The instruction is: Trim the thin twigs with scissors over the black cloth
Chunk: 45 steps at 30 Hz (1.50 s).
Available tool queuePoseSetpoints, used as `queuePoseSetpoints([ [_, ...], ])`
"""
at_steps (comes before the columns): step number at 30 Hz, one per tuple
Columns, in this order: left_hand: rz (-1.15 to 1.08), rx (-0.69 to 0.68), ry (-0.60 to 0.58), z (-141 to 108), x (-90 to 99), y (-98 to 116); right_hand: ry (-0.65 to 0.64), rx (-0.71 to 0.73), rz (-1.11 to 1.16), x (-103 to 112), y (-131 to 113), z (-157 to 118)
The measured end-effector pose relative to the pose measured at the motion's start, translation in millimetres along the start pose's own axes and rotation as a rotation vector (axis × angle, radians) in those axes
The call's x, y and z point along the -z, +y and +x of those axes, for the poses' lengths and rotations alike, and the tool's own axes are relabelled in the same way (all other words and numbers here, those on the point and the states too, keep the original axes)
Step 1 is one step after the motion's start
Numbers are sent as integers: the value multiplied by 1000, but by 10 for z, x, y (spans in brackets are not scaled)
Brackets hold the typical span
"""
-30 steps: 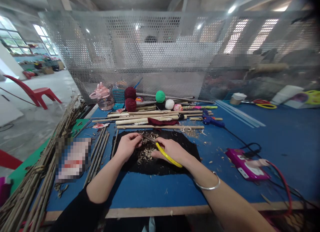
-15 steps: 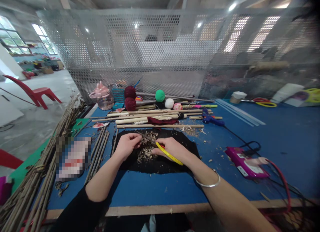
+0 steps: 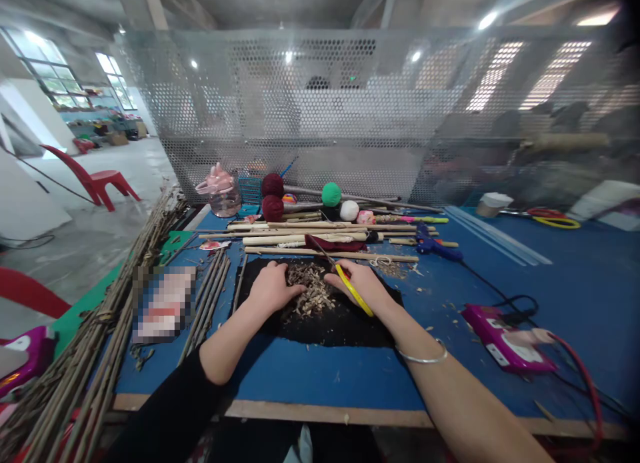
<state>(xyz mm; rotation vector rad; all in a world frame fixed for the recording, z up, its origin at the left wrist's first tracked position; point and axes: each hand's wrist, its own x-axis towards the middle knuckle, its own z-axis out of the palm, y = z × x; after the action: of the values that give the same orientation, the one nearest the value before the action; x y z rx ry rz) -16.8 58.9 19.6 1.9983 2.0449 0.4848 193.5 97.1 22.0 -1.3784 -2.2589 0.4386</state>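
In the head view, my right hand (image 3: 357, 284) is closed around scissors (image 3: 356, 293) with a curved yellow handle. Their thin dark blade points up and to the left, over the far edge of a black cloth (image 3: 320, 333). A heap of wood shavings and bark bits (image 3: 311, 291) lies on that cloth between my hands. My left hand (image 3: 273, 288) rests at the left side of the heap, thumb apart from the fingers, with nothing visible in it. Its fingertips are partly hidden.
Beyond the cloth lie several wooden sticks (image 3: 330, 255) and yarn balls (image 3: 331, 194). Left are thin twigs (image 3: 209, 296) and a long twig bundle (image 3: 117, 296). A blue glue gun (image 3: 437, 246) and a magenta power box (image 3: 507, 343) with cords are on the right.
My left hand has opened from a pinch and lowered beside the shavings. My right hand has moved away from it, swinging the scissors' blade upward. The camera view has shifted slightly left.
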Motion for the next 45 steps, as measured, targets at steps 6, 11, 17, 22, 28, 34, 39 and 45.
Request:
queuePoseSetpoints([
  [6, -205, -102, 6, 5, -49, -108, -41, -4, 33, -8, -115, -48],
  [11, -466, -2, 118, 32, 8, -164, -6, -9, 61, -50, -91, -50],
  [17, -579, 23, 150, 61, 10, -245, 44, -22, 78, -47, -19, -21],
  [22, -370, -193, 10, -54, 93, -99, 119, -64, 127, 22, 36, 23],
  [28, -193, -267, 52, 162, 262, 162, 286, -124, 193, 74, 168, 78],
  [34, 208, -343, -200, 816, 7, 194, 404, -134, 363, 98, 222, 112],
  [39, 241, -405, -253, 1163, -98, 109, 411, -125, 380, 30, 328, 135],
  [45, 117, -462, -300, 1150, -58, 105, 389, -139, 299, -11, 337, 129],
])
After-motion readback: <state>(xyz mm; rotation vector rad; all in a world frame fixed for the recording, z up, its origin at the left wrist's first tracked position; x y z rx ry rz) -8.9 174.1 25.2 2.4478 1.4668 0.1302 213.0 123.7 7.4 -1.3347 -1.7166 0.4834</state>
